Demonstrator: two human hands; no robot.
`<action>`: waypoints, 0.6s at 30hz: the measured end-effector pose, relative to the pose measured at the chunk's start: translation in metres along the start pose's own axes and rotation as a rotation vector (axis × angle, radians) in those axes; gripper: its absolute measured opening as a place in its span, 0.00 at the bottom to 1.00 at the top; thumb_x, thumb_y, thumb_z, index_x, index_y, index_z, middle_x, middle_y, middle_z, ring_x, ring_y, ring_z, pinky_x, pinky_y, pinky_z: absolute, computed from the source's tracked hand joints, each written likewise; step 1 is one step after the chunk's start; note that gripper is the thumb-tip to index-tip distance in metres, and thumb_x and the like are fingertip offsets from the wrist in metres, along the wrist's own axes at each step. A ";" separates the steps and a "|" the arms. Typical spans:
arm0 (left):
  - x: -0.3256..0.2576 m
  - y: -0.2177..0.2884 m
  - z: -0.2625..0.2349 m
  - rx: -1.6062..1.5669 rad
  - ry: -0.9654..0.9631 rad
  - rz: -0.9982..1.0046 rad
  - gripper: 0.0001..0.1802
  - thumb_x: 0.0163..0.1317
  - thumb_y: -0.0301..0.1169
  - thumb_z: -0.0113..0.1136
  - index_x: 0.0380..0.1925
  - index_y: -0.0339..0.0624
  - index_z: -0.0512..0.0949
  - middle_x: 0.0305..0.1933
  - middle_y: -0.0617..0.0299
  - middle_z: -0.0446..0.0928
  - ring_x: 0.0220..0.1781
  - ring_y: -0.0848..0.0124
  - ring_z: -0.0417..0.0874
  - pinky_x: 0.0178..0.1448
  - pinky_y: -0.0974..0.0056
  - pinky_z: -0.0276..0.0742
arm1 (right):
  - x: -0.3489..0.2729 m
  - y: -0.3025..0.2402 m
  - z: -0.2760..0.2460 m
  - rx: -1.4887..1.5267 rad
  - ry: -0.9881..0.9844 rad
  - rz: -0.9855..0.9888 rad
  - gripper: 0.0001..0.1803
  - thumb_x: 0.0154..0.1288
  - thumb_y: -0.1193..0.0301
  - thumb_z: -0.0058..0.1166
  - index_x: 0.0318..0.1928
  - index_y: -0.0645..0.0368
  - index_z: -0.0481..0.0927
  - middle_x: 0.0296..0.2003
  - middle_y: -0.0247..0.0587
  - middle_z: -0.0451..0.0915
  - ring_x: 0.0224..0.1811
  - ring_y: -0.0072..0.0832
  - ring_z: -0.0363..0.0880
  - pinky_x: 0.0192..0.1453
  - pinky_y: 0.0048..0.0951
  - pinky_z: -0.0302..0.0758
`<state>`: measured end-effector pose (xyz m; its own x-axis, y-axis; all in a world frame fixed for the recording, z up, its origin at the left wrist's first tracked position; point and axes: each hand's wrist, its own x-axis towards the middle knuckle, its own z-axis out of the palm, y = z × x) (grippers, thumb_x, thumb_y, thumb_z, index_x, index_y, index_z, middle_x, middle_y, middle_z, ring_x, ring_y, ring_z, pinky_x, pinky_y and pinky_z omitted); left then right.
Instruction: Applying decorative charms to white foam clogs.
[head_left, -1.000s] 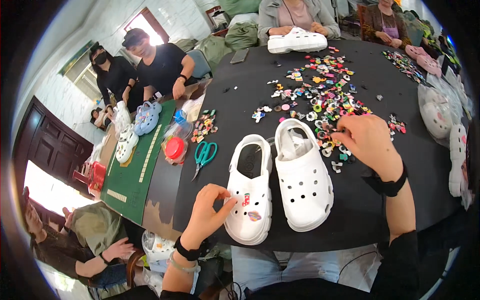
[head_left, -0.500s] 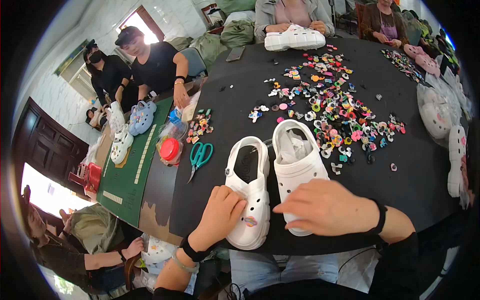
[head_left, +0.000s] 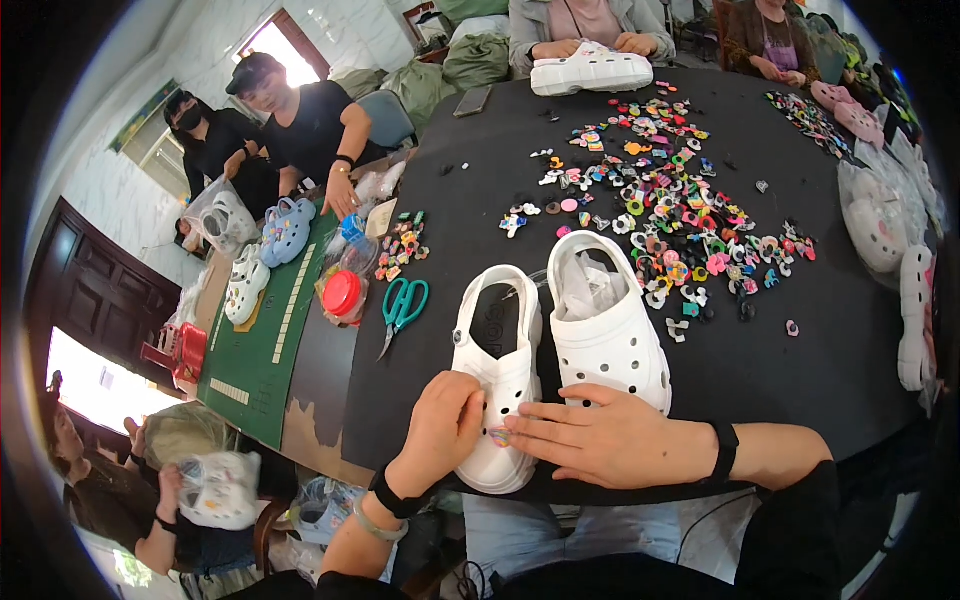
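Two white clogs stand side by side on the black table in front of me, toes toward me. My left hand (head_left: pixel 440 425) is closed, fingers curled against the outer side of the left clog (head_left: pixel 510 455). My right hand (head_left: pixel 620 438) reaches across the toe of the right clog (head_left: pixel 608 350), its fingers stretched out. Those fingertips touch a small colourful shoe charm (head_left: pixel 500 437) on the left clog's upper, partly covering it. Crumpled white filling (head_left: pixel 588 290) sits inside the right clog; the left clog's heel opening shows a dark insole.
A large spread of loose charms (head_left: pixel 690 215) lies beyond the clogs. Teal-handled scissors (head_left: pixel 404 305) and a red-lidded jar (head_left: pixel 343 293) are to the left, near a green mat (head_left: pixel 270 370). Bagged clogs (head_left: pixel 873 220) line the right edge. Co-workers sit and stand around.
My right hand has moved left, from above the right clog onto the charm on the left clog. My left hand stays at the left clog. At lower left, a co-worker has lifted a bagged pair.
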<state>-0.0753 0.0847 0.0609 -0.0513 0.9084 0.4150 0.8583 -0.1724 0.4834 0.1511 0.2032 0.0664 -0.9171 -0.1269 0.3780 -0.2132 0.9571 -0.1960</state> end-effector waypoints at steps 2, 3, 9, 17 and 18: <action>-0.001 -0.001 0.000 -0.065 0.011 -0.055 0.02 0.59 0.20 0.56 0.31 0.35 0.73 0.31 0.52 0.73 0.32 0.54 0.75 0.38 0.57 0.72 | -0.001 0.000 0.000 -0.006 0.014 0.003 0.36 0.61 0.56 0.58 0.67 0.54 0.65 0.68 0.34 0.66 0.69 0.25 0.63 0.67 0.34 0.63; 0.004 0.000 0.003 -0.122 -0.006 -0.102 0.01 0.60 0.20 0.56 0.32 0.35 0.73 0.31 0.52 0.73 0.32 0.55 0.75 0.37 0.58 0.72 | -0.005 0.002 -0.001 -0.017 0.022 0.015 0.36 0.61 0.57 0.58 0.67 0.54 0.65 0.68 0.35 0.66 0.69 0.25 0.64 0.67 0.34 0.63; -0.002 -0.014 -0.005 -0.079 -0.085 -0.227 0.06 0.65 0.25 0.52 0.29 0.36 0.74 0.25 0.56 0.69 0.26 0.65 0.71 0.32 0.66 0.65 | -0.005 0.003 0.015 0.019 0.061 0.002 0.37 0.60 0.57 0.57 0.67 0.57 0.64 0.69 0.39 0.63 0.70 0.29 0.63 0.67 0.37 0.63; -0.009 0.000 -0.032 -0.467 -0.045 -0.462 0.16 0.76 0.37 0.41 0.31 0.40 0.71 0.28 0.66 0.68 0.28 0.74 0.67 0.35 0.70 0.64 | -0.015 0.006 0.025 0.031 0.379 -0.146 0.22 0.65 0.59 0.56 0.55 0.56 0.74 0.52 0.44 0.78 0.54 0.39 0.76 0.57 0.41 0.69; -0.007 0.017 -0.031 -0.337 -0.041 -0.375 0.16 0.76 0.36 0.42 0.31 0.39 0.71 0.27 0.65 0.68 0.29 0.74 0.67 0.35 0.69 0.64 | -0.012 0.005 0.024 0.041 0.368 -0.160 0.23 0.64 0.59 0.56 0.55 0.56 0.73 0.54 0.43 0.78 0.56 0.39 0.75 0.58 0.42 0.68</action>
<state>-0.0762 0.0638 0.0905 -0.2985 0.9444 0.1382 0.5717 0.0610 0.8182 0.1535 0.2031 0.0394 -0.6908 -0.1645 0.7041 -0.3639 0.9206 -0.1419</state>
